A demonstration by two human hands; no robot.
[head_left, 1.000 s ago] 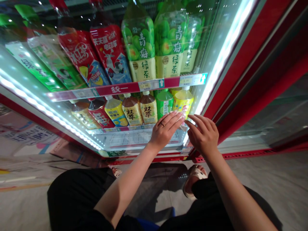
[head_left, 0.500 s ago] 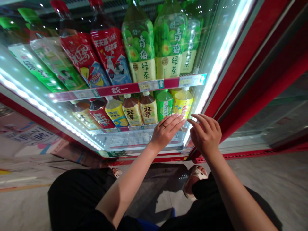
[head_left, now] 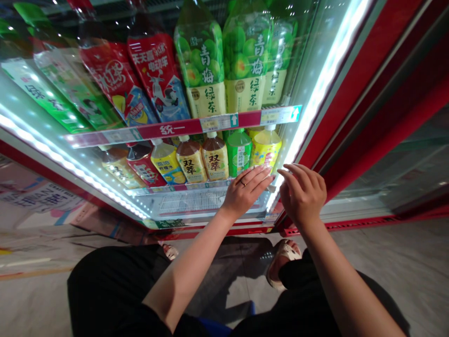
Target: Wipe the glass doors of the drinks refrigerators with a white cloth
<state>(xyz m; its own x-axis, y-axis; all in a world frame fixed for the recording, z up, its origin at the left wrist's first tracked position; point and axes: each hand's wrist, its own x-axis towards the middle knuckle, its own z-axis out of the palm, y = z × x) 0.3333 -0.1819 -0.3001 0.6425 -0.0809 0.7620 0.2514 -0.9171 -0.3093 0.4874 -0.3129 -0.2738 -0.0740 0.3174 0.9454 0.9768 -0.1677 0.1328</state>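
The left hand (head_left: pixel 245 191), with a ring (head_left: pixel 242 183) on one finger, lies nearly flat at the glass door (head_left: pixel 196 201) of a red-framed drinks cooler. Its outstretched fingers (head_left: pixel 259 174) are released and hold nothing, and their tips reach across a yellow-labelled bottle (head_left: pixel 265 152) and just below a green-labelled bottle (head_left: pixel 239 152). Glare makes it hard to tell whether they press the glass or sit just off it. The right hand (head_left: pixel 302 194) is beside it, nearer the door's edge, and its fingers (head_left: pixel 293 172) curl loosely, gripping nothing, close to the bright LED strip (head_left: pixel 319 93) along the door frame.

Both bottles stand on the lower shelf, to the right of two brown-capped 双萃 tea bottles (head_left: pixel 202 160). A red 统一 shelf rail (head_left: pixel 175 126) with price tags runs above them. On the shelf above are large green 青梅绿茶 bottles (head_left: pixel 203 63), with red-labelled bottles (head_left: pixel 157 77) to their left.

Below the cooler is a pale floor (head_left: pixel 393 276), where a flattened cardboard sheet (head_left: pixel 108 227) lies. The person's black trousers (head_left: pixel 105 290) and a sandal (head_left: pixel 282 264) show at the bottom of the view.
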